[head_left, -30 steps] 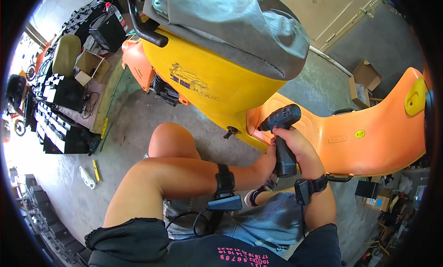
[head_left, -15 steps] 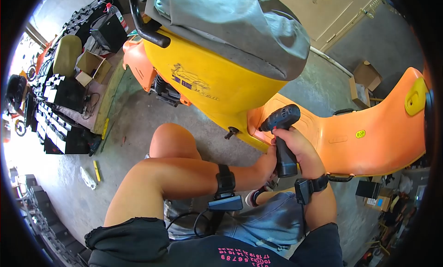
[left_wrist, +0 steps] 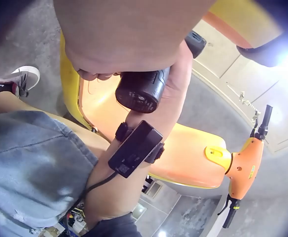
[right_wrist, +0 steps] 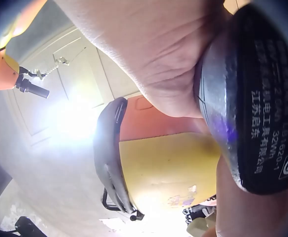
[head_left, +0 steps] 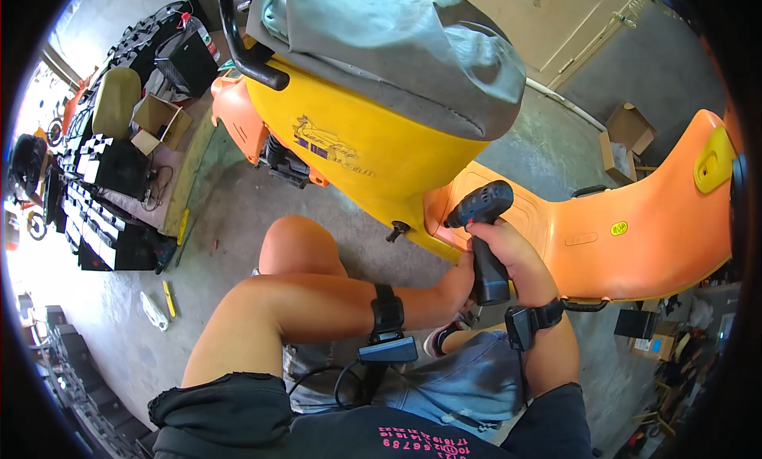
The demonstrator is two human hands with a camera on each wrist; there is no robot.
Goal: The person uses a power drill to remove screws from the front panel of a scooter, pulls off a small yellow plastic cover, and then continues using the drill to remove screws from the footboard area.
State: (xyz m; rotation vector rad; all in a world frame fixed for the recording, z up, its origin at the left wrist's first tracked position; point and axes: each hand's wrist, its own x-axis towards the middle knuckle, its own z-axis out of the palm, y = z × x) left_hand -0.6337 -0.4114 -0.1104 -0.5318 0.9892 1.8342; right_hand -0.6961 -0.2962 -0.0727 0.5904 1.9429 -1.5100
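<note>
A dark cordless drill (head_left: 486, 213) is held upright over the orange footboard of a yellow and orange scooter (head_left: 357, 141), its chuck facing left. My right hand (head_left: 512, 256) grips its handle, thumb near the red switch. Against the handle's left side lies my left hand (head_left: 456, 284), fingers curled at the drill; their exact hold is partly hidden. In the left wrist view the left hand (left_wrist: 119, 37) covers the handle above the battery base (left_wrist: 143, 91). The right wrist view shows the palm (right_wrist: 159, 54) of the right hand beside the labelled battery (right_wrist: 262, 113).
A grey cover (head_left: 397, 54) drapes the scooter's seat. At left are a low platform (head_left: 178, 181) with an open carton (head_left: 161, 121) and a black box (head_left: 187, 63). A yellow tool (head_left: 169, 298) lies on the floor near my bent knee (head_left: 298, 244). Another carton (head_left: 627, 133) stands behind the scooter.
The head view has shifted slightly, so the seat cover sits a little further left in it. Both hands keep their places at the drill.
</note>
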